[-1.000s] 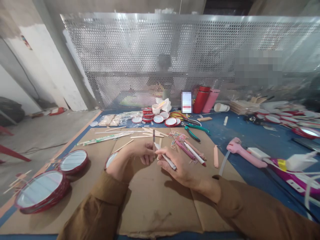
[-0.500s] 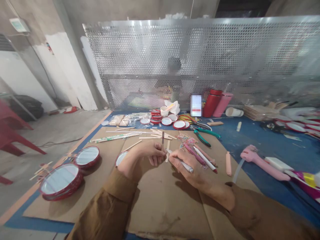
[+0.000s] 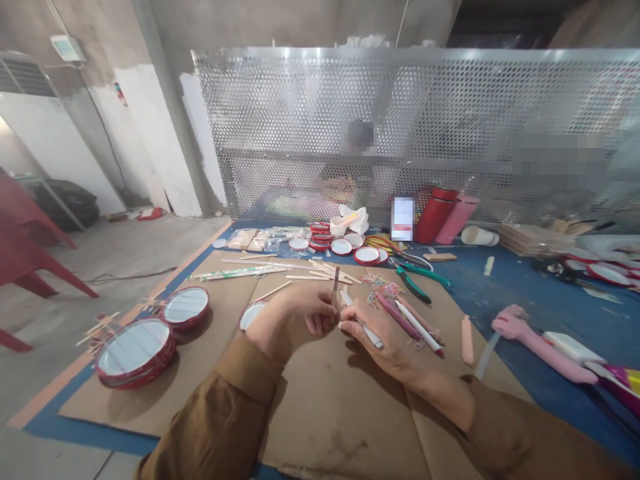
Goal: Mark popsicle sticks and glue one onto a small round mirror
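Note:
My left hand [image 3: 316, 308] pinches a flat wooden craft stick [image 3: 337, 280] upright over the cardboard; its near side looks dark brown. Just to the right, my right hand [image 3: 377, 330] grips a white marker [image 3: 371, 335] like a pen, its upper end pointing toward the stick. Whether the two touch cannot be made out. Beyond the hands lie several pale craft sticks [image 3: 327, 271] and a tangle of coloured strings [image 3: 383, 285]. Purple and white pens [image 3: 420, 325] rest beside my right hand. A round white-faced piece [image 3: 251, 316] is partly hidden by my left wrist.
Red-rimmed round drums [image 3: 135, 350] stand at the left on the cardboard [image 3: 320, 427]. Green-handled pliers [image 3: 414, 287], a pink glue gun [image 3: 540, 343] and a pink stick [image 3: 467, 340] lie to the right. Red and pink bottles [image 3: 436, 217] stand before a perforated metal screen [image 3: 300, 100].
The view has shifted slightly, so everything sits farther right. The marker's upper end has risen beside the stick. A pale stick seen between the hands earlier is now mostly covered.

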`<state>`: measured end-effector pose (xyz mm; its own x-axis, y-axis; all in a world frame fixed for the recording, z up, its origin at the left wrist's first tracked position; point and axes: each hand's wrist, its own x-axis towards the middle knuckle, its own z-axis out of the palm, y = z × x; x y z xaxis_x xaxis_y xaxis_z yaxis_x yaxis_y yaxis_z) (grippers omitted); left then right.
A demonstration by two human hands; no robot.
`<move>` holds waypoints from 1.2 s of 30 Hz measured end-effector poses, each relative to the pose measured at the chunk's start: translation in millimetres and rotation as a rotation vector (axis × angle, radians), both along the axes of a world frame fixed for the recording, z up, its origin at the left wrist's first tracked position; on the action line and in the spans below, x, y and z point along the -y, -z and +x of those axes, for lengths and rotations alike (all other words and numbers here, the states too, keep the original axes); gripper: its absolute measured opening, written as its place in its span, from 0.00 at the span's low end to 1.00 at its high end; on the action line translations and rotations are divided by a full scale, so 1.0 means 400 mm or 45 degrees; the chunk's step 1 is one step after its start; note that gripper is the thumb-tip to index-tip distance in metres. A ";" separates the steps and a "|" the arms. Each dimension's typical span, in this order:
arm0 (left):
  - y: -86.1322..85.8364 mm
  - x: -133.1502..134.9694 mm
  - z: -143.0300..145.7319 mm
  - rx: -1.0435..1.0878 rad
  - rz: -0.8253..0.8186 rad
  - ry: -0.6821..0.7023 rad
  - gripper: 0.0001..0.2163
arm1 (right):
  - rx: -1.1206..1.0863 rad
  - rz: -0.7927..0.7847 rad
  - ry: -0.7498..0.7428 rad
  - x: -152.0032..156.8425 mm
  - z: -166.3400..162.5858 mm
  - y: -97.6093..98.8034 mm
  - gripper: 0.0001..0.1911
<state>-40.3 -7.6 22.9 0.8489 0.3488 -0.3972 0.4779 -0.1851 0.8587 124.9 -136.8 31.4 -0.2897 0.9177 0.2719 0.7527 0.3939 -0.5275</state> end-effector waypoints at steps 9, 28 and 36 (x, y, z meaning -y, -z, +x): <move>-0.005 0.005 -0.001 -0.023 0.007 -0.022 0.05 | -0.036 0.049 -0.102 -0.013 0.004 0.026 0.10; -0.022 0.012 -0.004 -0.086 0.052 -0.022 0.06 | -0.025 0.105 -0.153 -0.011 0.003 0.020 0.11; -0.025 0.013 -0.009 -0.099 0.092 -0.028 0.05 | -0.066 0.164 -0.150 -0.014 0.002 0.034 0.14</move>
